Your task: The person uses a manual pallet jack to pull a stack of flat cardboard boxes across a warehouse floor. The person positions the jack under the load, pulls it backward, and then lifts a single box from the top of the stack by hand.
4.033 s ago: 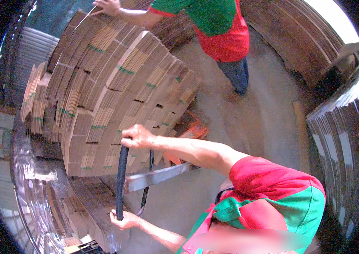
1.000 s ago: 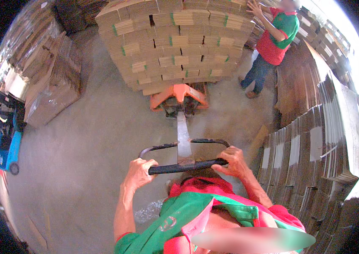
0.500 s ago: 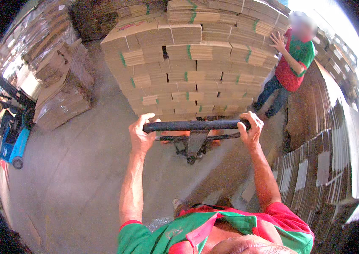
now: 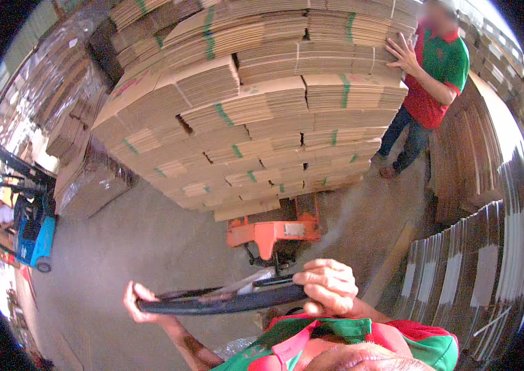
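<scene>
The handle (image 4: 225,301) of the orange pallet jack (image 4: 274,232) is gripped at both ends: the left hand (image 4: 137,303) and the right hand (image 4: 327,285) are each closed around it. Just beyond stands the stack of flattened cardboard (image 4: 256,105), steadied by a co-worker (image 4: 432,86). An even, level pull is advised so the stack is kept from tipping.

We wear a red short-sleeved shirt with a green collar and green shoulder panels (image 4: 361,337), seen from above at the lower edge. Our bare left hand (image 4: 138,303) and bare right hand (image 4: 330,285) show no gloves, rings or watch. Both forearms are uncovered.
</scene>
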Tool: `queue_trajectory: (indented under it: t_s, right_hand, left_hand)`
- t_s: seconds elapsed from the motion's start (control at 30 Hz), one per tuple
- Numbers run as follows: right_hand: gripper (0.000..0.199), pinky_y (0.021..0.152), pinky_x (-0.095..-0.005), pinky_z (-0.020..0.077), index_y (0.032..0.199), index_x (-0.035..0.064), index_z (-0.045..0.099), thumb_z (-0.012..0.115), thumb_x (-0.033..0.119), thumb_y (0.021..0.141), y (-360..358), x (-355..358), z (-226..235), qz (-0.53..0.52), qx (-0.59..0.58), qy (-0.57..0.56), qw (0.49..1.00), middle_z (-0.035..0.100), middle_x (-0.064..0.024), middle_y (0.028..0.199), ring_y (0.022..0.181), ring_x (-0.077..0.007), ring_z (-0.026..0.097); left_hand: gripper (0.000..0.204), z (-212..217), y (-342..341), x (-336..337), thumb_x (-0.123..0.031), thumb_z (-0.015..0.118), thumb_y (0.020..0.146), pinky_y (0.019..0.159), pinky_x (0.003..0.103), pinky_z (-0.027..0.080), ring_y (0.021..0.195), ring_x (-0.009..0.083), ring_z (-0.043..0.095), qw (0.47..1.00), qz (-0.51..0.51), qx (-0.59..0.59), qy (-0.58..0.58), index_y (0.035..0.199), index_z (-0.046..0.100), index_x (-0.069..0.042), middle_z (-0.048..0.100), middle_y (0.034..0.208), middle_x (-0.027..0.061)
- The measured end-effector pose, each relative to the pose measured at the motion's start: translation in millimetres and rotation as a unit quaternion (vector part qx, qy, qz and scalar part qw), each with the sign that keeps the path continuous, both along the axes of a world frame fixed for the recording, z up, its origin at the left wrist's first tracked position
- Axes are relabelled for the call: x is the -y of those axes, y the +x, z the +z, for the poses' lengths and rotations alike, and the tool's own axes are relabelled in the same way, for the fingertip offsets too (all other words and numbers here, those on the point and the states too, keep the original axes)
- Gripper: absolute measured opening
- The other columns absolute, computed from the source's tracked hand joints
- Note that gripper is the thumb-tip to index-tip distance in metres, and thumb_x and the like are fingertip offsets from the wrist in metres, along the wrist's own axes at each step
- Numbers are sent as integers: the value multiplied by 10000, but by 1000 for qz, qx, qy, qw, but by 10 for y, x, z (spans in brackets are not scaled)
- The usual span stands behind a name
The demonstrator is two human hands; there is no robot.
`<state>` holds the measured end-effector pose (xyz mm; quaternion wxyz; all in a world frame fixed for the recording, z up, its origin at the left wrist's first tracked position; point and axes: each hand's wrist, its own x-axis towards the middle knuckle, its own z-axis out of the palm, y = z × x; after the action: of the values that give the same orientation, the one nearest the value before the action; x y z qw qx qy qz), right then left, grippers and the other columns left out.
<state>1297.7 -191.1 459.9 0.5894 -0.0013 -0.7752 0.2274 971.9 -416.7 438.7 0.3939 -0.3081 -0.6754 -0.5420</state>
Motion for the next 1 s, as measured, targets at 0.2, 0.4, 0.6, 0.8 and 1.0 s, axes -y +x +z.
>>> queue_trajectory:
  t_s: [0.2, 0.4, 0.6, 0.8, 1.0]
  right_hand:
    - [255, 721, -415, 623, 891, -23, 619, 753, 193, 912, 27, -196, -91, 30, -30, 5, 999, 726, -190, 888, 741, -300, 724]
    - [221, 715, -370, 601, 856, 24, 668, 767, 218, 885, 57, -381, -207, -3, -9, 6, 1000, 739, -122, 933, 771, -283, 716]
    - [200, 668, -354, 591, 876, 35, 675, 782, 203, 861, -192, -135, -295, -42, -82, -2, 996, 747, -92, 910, 708, -234, 699]
    - [238, 583, -306, 544, 838, 70, 676, 863, 204, 778, -590, 664, -364, -111, -99, -31, 988, 733, -66, 899, 635, -194, 642]
    - [223, 617, -345, 570, 806, 50, 670, 859, 167, 783, -920, 1146, -362, -190, -105, -45, 975, 730, -86, 840, 660, -224, 683]
  left_hand:
    - [86, 40, 140, -88, -47, 682, 945, 498, 276, 402, 579, 107, 495, 988, 137, -36, -69, 996, 721, 11, 648, 795, 60]
    - [110, -7, 234, -127, -55, 683, 952, 614, 324, 487, 667, 168, 595, 974, 151, -129, -108, 1003, 702, 40, 690, 843, 110]
    - [98, -55, -163, -476, -57, 651, 968, 592, 321, 481, 654, 166, 575, 987, 87, -124, -60, 995, 684, 31, 652, 807, 88]
    - [111, -310, -1184, -700, -118, 625, 978, 478, 265, 333, 554, 66, 410, 995, -98, -30, -1, 958, 665, -16, 529, 719, -5]
    - [107, -392, -1680, -953, -100, 629, 982, 617, 272, 462, 675, 98, 535, 981, -186, 40, -38, 999, 672, -4, 597, 781, 8]
